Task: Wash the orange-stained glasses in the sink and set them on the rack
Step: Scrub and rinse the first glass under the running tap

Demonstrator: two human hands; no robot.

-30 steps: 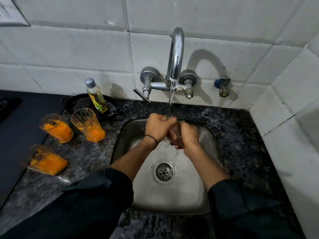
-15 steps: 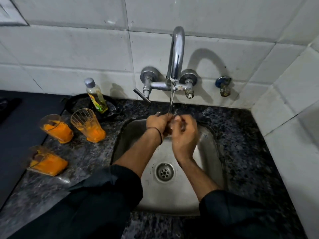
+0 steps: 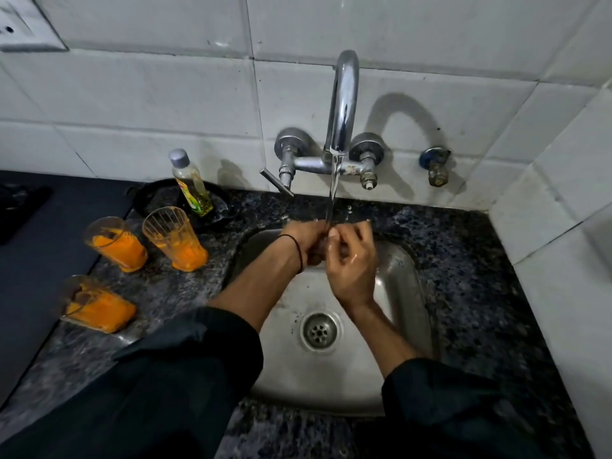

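While the right hand (image 3: 351,270), fingers (image 3: 344,231) curled, has slid over the left hand (image 3: 303,238) (its grip unclear) beneath the tap (image 3: 342,104) stream, at the back rim of the sink (image 3: 407,293), the three glasses (image 3: 175,238) remain untouched — washing not begun.

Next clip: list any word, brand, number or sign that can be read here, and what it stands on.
No text in this frame can be read.
Bottle: yellow, green and red label, print too blurred to read.
Wall plate: no writing visible.
Faucet: no marking visible.
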